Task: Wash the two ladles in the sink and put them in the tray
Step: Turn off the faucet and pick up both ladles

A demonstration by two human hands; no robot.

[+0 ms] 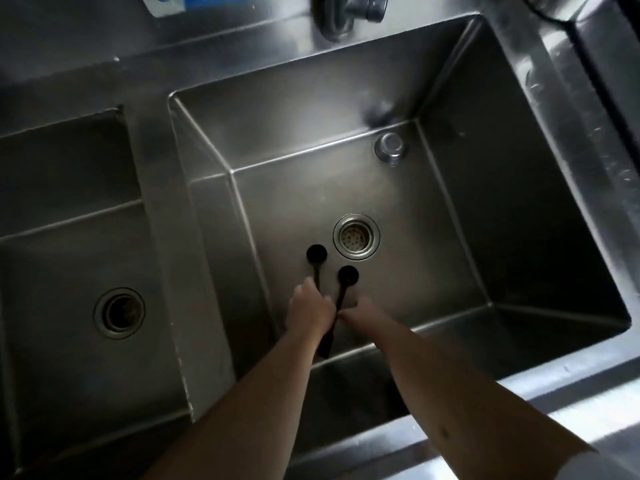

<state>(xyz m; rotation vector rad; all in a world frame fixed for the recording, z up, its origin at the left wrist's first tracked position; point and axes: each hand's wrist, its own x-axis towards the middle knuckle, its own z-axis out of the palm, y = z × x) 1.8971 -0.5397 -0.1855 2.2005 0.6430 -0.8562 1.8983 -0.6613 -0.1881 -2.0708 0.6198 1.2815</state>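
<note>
Two black ladles are low in the big steel sink (450,220), bowls pointing away from me. The left ladle (316,253) has its bowl beside the drain, and my left hand (310,311) is closed around its handle. The right ladle (347,276) lies just right of it; its handle runs down between my hands, with its end showing below my left wrist. My right hand (363,315) pinches that handle near the middle. No tray is in view.
A round strainer drain (356,236) sits just beyond the ladle bowls. An overflow fitting (390,147) is at the back of the basin, the faucet base (346,12) above it. A second basin (69,271) with its own drain (119,312) lies to the left.
</note>
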